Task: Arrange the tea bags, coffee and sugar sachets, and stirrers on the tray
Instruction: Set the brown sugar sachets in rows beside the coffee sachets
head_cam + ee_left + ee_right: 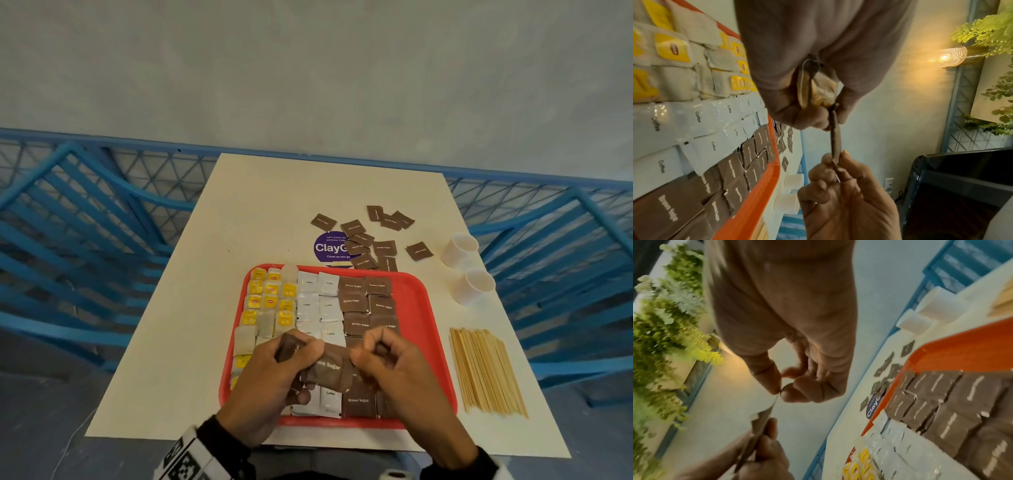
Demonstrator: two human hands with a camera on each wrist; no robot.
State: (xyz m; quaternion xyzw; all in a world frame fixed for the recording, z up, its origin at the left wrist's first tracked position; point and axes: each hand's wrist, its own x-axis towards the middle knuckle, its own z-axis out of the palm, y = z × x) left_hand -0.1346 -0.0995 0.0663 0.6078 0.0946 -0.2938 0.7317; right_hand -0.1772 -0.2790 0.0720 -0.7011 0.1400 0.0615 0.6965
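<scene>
Step in hand: sorting brown sugar; both hands hold brown paper sugar sachets just above the near half of the red plastic tray, most likely peeling one off a small bundle.
Left hand: fingers curled round a few stacked brown sugar sachets; the left wrist view shows several edges bunched in the fist.
Right hand: thumb and forefinger pinch the far edge of one sachet from that bundle; the other fingers curl loosely and hold nothing.
Tray, left columns: yellow-tagged paper tea bags lie in rows, some overlapping.
Tray, middle columns: white coffee sachets sit in two columns beside the tea.
Tray, right of middle: brown sugar sachets already laid form two columns touching the coffee; the tray's right strip is bare red.
Still off the tray: a loose scatter of brown sachets lies on the cream table beyond the tray's far rim, partly over a round purple sticker.
Stirrers: a bundle of thin wooden stirrers lies on the table right of the tray, untouched.
Other: two white paper cups stand near the table's right edge.
Next move, as I judge it: separate the pinched sachet cleanly and lay it flat, label up, in the brown columns without disturbing its neighbours; the scattered sachets and the stirrers would follow, probably into the bare strip.
</scene>
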